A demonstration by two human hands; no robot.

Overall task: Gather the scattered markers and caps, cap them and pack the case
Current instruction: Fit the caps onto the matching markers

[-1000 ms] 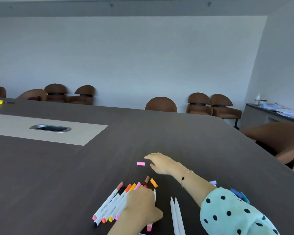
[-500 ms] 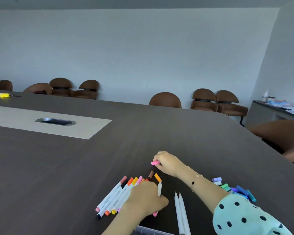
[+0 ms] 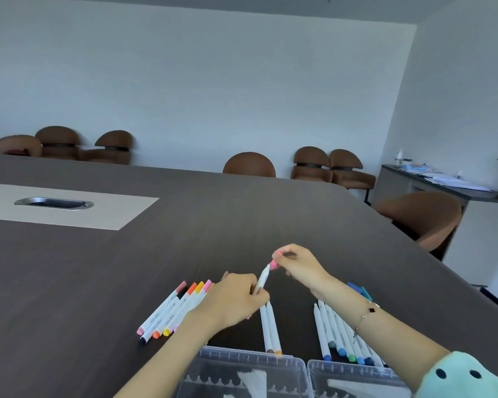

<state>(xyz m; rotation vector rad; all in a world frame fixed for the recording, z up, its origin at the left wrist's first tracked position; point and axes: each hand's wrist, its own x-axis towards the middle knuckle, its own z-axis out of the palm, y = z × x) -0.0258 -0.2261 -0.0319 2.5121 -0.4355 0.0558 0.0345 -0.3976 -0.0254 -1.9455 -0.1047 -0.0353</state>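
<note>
From the head camera, your left hand has its grip curled round the lower barrel of a white marker, tilting it up and away from you so that its far end is offered to the other hand. Your right hand pinches a small pink cap between its fingertips, and that cap sits right at the marker's raised tip; whether it is fully seated cannot be told. Holding the barrel low leaves the tip free, which probably makes lining up the cap easier.

The marker is slim and white-bodied, with faint print along it. On the desk, a fan of capped markers in warm colours lies just left of your left hand, likely the ones already sorted. Two white markers lie side by side below that hand, and a row with blue and green ends lies under your right forearm. The clear plastic case stands open at the near edge, just beside all these, ready for packing.
</note>
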